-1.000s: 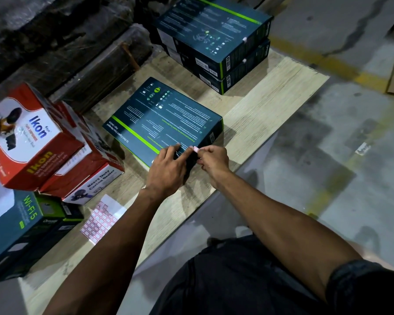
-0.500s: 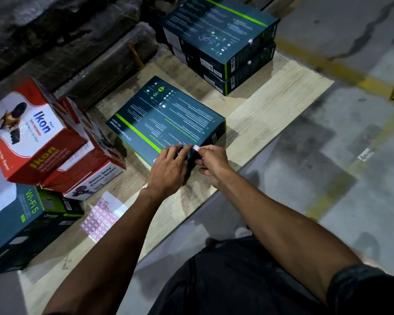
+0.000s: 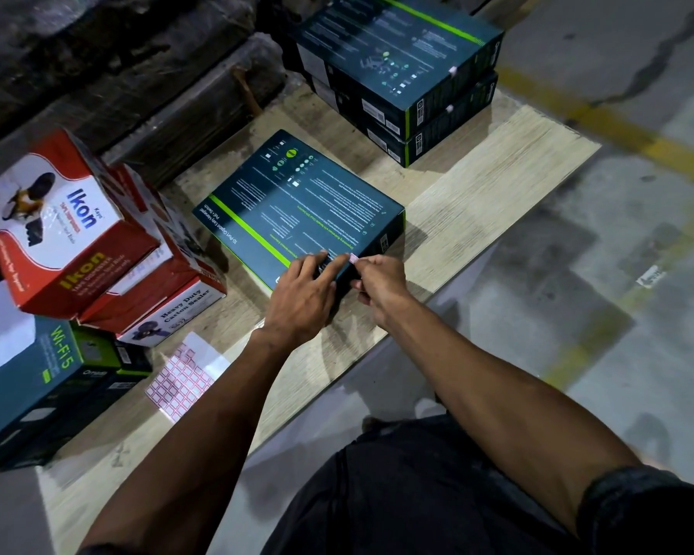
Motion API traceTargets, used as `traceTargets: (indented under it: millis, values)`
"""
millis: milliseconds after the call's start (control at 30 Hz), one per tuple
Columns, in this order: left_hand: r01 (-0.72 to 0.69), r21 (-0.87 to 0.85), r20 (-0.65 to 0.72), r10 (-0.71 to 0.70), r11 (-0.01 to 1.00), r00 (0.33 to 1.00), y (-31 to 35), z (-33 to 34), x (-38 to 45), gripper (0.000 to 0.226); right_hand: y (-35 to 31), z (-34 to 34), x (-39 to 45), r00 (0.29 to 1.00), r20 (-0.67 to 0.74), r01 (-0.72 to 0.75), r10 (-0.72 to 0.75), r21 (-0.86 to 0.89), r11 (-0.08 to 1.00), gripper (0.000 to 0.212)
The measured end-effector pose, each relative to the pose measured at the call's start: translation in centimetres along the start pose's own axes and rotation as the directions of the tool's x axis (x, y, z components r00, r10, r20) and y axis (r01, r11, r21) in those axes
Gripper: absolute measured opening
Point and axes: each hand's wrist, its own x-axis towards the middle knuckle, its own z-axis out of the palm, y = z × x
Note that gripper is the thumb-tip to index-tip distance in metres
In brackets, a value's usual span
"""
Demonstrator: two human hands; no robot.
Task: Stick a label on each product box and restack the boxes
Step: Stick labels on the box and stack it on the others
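Observation:
A dark teal product box (image 3: pixel 297 202) with a green stripe lies flat on the wooden board (image 3: pixel 477 194). My left hand (image 3: pixel 303 296) rests on its near corner, fingers spread flat. My right hand (image 3: pixel 377 286) pinches a small pink label (image 3: pixel 353 258) against the box's near top edge. Two similar boxes (image 3: pixel 397 62) sit stacked at the back, each with a small pink label on its side. A sheet of pink labels (image 3: pixel 179 380) lies on the board near my left forearm.
Red and white Ikon boxes (image 3: pixel 69 230) are piled at the left over dark Wi-Fi boxes (image 3: pixel 37 378). Wrapped dark goods (image 3: pixel 117 74) fill the back left. Concrete floor (image 3: pixel 577 274) with a yellow line lies to the right.
Both hands stay at the box's near corner with the label. The view has shifted slightly; little else differs.

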Motion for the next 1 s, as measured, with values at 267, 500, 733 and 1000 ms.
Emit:
traceTargets:
  millis: [267, 500, 733, 1000]
  values:
    - [-0.023, 0.031, 0.0, 0.023, 0.999, 1.0, 0.01, -0.01, 0.08, 0.052, 0.1, 0.0, 0.16, 0.999, -0.025, 0.025, -0.026, -0.036, 0.999, 0.029]
    - [-0.017, 0.034, -0.001, 0.017, 0.999, 1.0, -0.03, 0.08, 0.21, 0.051, 0.12, 0.12, 0.0, 0.999, -0.041, 0.033, -0.034, -0.025, 0.999, 0.027]
    - [-0.01, 0.039, -0.014, 0.011, 0.999, 1.0, 0.14, 0.0, 0.23, 0.054, 0.03, 0.12, -0.19, 0.999, -0.041, 0.018, -0.018, -0.01, 1.0, 0.028]
    - [0.022, 0.047, 0.03, -0.023, 0.999, 0.999, 0.36, -0.03, 0.37, 0.058, -0.03, -0.07, -0.3, 1.0, -0.029, 0.011, -0.012, -0.014, 1.0, 0.024]
